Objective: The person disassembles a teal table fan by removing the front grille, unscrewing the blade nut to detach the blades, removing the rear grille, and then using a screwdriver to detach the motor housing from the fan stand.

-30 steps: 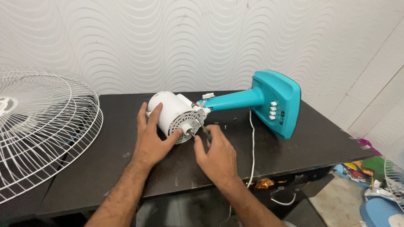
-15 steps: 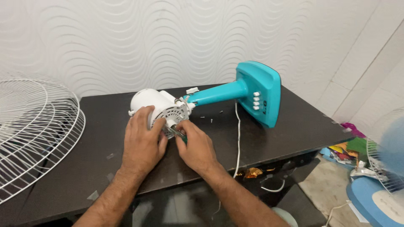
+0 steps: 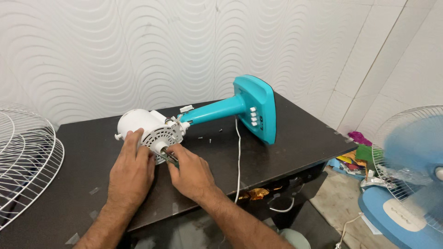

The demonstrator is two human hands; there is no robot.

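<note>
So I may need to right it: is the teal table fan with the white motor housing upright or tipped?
Tipped: the teal table fan lies sideways on the dark table.

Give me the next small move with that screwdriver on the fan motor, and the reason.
Probably keep the right hand turning the screwdriver, whose tip sits at the white motor housing's vented face, while the left hand braces the housing.

white motor housing, teal fan stand, dark table, wavy white wall

A dark brown rectangular wooden table stands against a white wall of wavy embossed panels. Right of the table, plain white wall tiles meet a pale tiled floor.
</note>
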